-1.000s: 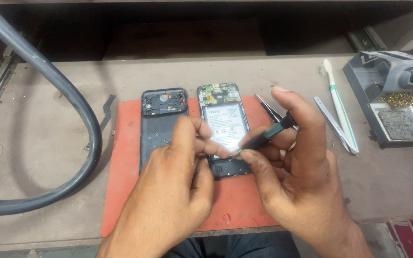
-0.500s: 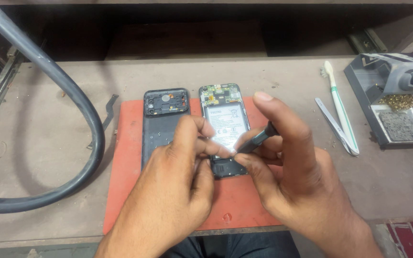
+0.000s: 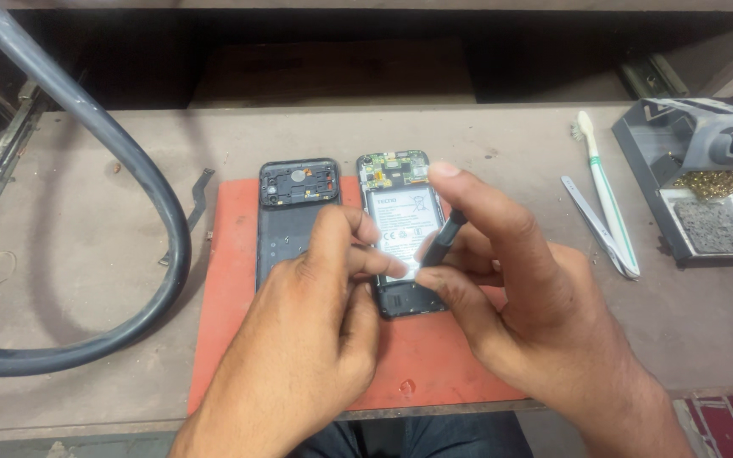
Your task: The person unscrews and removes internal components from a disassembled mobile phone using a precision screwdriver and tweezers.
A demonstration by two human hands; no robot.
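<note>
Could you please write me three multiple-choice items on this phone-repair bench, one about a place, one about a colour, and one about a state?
1. Where does the back cover lie?
A. left of the opened phone
B. on the solder stand
C. off the mat

2. What colour is the mat?
A. blue
B. red-orange
C. green

3. What does the right hand hold?
A. nothing
B. the toothbrush
C. a dark tool

Answers: 1 A, the cover lies beside the phone on the mat. 2 B, the mat shows red-orange. 3 C, the fingers pinch the tool over the phone; the left hand touches the phone.
</note>
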